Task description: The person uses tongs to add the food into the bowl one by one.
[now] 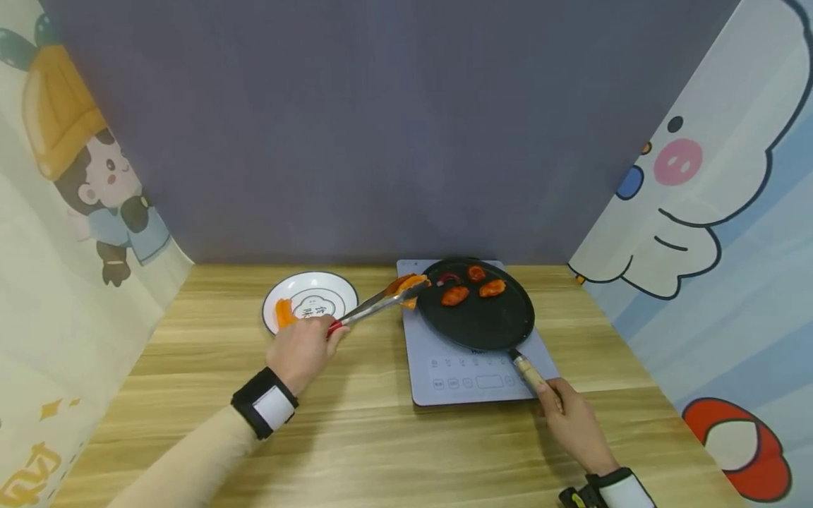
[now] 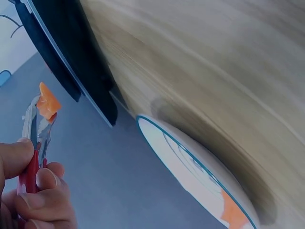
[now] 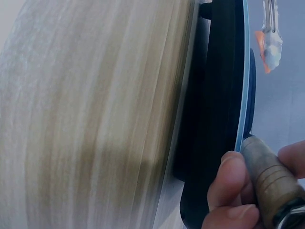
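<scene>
My left hand (image 1: 303, 353) grips metal tongs (image 1: 375, 305) by their red handles. Between the tong tips is an orange piece of food (image 2: 47, 102), held up in the air between the plate and the pan; in the head view it sits just left of the pan's rim. My right hand (image 1: 576, 423) holds the wooden handle (image 1: 528, 372) of a flat black frying pan (image 1: 485, 321). Several reddish-orange food pieces (image 1: 454, 295) lie in the pan's far half. Under my left hand, a white plate (image 1: 343, 291) bears another orange piece (image 1: 284, 312) at its left side.
The pan rests on a light-coloured induction cooker (image 1: 422, 374) with a control panel along its front. Wooden tabletop (image 1: 381, 451) surrounds it. A grey panel (image 1: 381, 141) stands behind the table, and cartoon-printed cloths (image 1: 718, 282) hang at both sides.
</scene>
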Demonstrator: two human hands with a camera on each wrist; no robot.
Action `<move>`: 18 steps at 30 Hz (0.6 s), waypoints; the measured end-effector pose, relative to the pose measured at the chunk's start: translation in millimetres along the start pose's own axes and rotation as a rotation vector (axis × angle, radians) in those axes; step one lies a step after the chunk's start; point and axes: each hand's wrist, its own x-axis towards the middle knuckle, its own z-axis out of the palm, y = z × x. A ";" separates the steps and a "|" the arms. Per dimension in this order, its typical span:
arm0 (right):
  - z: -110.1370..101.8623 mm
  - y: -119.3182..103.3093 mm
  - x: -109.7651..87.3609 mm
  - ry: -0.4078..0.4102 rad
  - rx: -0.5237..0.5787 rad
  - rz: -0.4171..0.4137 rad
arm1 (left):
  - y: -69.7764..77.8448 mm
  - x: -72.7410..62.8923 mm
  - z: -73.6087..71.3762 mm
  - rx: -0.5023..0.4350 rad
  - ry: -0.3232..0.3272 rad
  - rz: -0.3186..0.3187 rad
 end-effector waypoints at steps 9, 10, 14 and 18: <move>0.1 0.7 -0.3 -0.001 -0.006 0.003 | 12.5 1.0 8.3 -0.025 -0.004 0.013; 0.2 1.0 -0.2 -0.001 -0.008 0.002 | 13.6 0.9 9.2 -0.025 -0.005 0.013; 0.7 2.0 0.1 0.002 -0.008 -0.004 | 18.2 0.3 12.2 -0.026 -0.014 0.006; 1.1 1.4 -0.1 0.013 -0.012 -0.010 | 23.1 0.5 14.3 -0.034 -0.018 0.009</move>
